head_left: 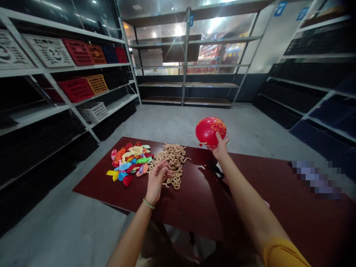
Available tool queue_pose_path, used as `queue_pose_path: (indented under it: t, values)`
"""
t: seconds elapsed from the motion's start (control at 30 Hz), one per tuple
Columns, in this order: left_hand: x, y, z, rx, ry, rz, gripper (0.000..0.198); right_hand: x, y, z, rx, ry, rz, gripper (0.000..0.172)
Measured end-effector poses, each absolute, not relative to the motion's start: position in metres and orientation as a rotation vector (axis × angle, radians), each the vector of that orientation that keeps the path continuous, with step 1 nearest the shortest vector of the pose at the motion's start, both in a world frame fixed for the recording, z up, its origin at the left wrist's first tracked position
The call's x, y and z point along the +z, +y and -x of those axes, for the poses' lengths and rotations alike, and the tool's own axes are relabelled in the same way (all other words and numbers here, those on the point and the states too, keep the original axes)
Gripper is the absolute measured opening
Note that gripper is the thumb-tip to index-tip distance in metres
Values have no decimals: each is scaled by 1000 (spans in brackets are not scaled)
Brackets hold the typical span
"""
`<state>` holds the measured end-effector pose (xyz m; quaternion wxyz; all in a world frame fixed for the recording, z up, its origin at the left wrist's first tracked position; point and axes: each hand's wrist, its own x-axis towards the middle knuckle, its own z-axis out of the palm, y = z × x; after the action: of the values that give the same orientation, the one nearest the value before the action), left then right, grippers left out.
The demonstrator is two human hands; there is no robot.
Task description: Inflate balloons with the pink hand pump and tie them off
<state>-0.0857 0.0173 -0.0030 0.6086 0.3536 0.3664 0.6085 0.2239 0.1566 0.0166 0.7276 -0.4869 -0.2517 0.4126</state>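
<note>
My right hand (219, 147) holds up an inflated red balloon (209, 130) with a yellow printed pattern, thumb on its side and fingers beneath. The knotted neck hangs at its lower left. My left hand (159, 180) is above the table with fingers loosely bent and apart, and nothing shows in it. Just beyond it lies a heap of tan, curled cord-like pieces (174, 159); their exact kind is unclear. To the left of that heap spreads a pile of uninflated balloons (129, 159) in many colours.
The dark red table (191, 207) stretches to the right. A small black item (218, 170) is partly hidden by my right forearm. At the right, a pixelated purplish patch (317, 180) covers something. Shelves with plastic crates (76, 89) stand left; more racks (185, 85) are behind.
</note>
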Motion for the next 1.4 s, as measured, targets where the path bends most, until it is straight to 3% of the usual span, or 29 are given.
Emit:
queue_pose_path:
  t: [0.17,0.4,0.73,1.07,1.27,1.4]
  values:
    - [-7,16,112,1440,958,-820,37,2,157,-230,855,-565,1207,114]
    - [-13,26,143,1570,1132,-871,32,-2,132,-174,705,-898,1244,64]
    - [-18,18,235,1760,1637,-1036,29,12,96,-6,847,-1774,960,22]
    - [-43,-5,277,1354,1910,-1319,21,-26,49,124,808,-2140,864,13]
    - [-31,-12,270,1398,1801,-1362,17,-20,52,113,848,-2033,930,5]
    - [-19,-15,250,1481,1681,-1334,17,2,57,78,980,-1920,922,14]
